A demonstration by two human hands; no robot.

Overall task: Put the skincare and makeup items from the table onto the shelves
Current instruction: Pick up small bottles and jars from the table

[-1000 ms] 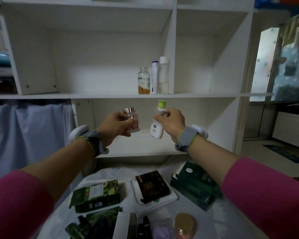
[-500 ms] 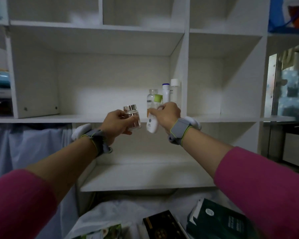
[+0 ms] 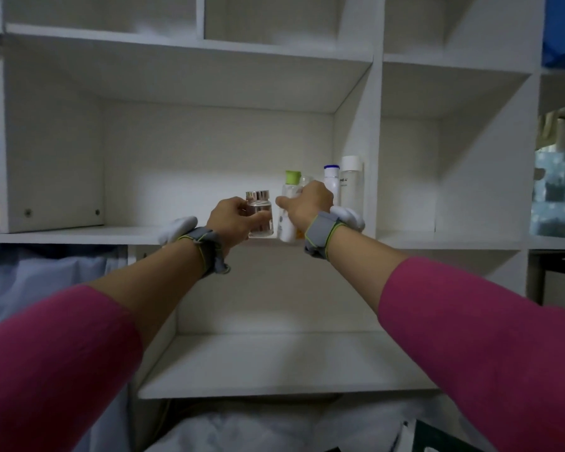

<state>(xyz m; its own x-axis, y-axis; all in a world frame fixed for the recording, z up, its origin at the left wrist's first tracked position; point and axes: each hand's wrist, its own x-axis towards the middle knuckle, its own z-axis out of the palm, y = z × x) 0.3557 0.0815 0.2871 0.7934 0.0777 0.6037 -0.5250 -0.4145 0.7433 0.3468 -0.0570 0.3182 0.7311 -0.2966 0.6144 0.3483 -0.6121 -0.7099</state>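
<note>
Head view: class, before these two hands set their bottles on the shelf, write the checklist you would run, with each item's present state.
1. Left hand grip on the clear jar: fingers curled round it, ok.
2. Right hand grip on the green-capped bottle: ok.
3. Both held upright: ok.
4. Bare shelf left of the jar: ok.
5. Jar base down on the shelf: cannot tell.
6. Gap between the green-capped bottle and the standing bottles: cannot tell, the hand hides it.

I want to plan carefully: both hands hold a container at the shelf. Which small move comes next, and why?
Probably lower the jar and the green-capped bottle onto the shelf, left of the bottles standing there, then loosen each grip; both hang just at its front edge.
</note>
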